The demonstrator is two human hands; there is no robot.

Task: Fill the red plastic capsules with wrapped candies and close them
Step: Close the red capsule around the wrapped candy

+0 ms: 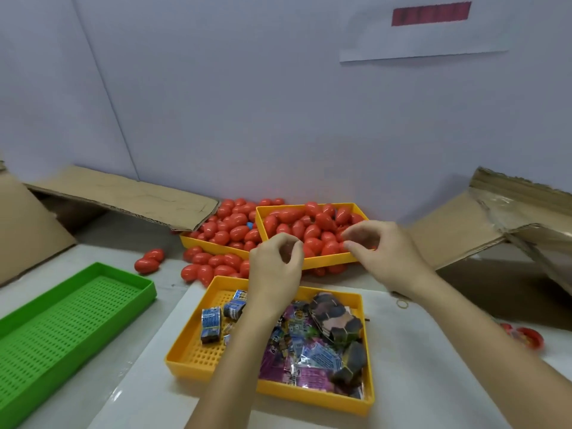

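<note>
Backdrop: pale blue-grey wall (247,103) behind a white worktop (418,351), as I see it through the head camera.
Red capsules: closed ones fill the far yellow tray (337,262) right under my fingertips; more sit heaped in a second yellow tray (198,243) beyond and to the side of my left fingers (297,247), and others lie loose on the worktop (213,267) just short of that tray.
Stray capsules: two (148,261) lie well off to the outer side of my left hand (275,274).
Left hand: hovers above the near rim of the far tray, fingers curled toward the thumb; I cannot tell whether they pinch anything.
Right hand (383,255): held over the same tray, fingers (353,232) bent toward the thumb; whether something small sits between them I cannot tell.
Gap: both sets of fingertips face each other, close but apart.
Wrapped candies: blue-wrapped blocks (212,323) and purple packets (297,351) lie in the near yellow tray (188,360), below my wrists, nearer me than the fingers.
Dark patterned pieces (337,317): same tray, under my right forearm's inner side.
Green tray (62,320): perforated, far outside my left fingers.
Opened red capsule (526,335): on the worktop well outside my right arm.
Cardboard flaps: one (123,193) beyond the left fingers, one (495,218) beyond the right.
Paper sheet (427,29): on the wall, high above.
</note>
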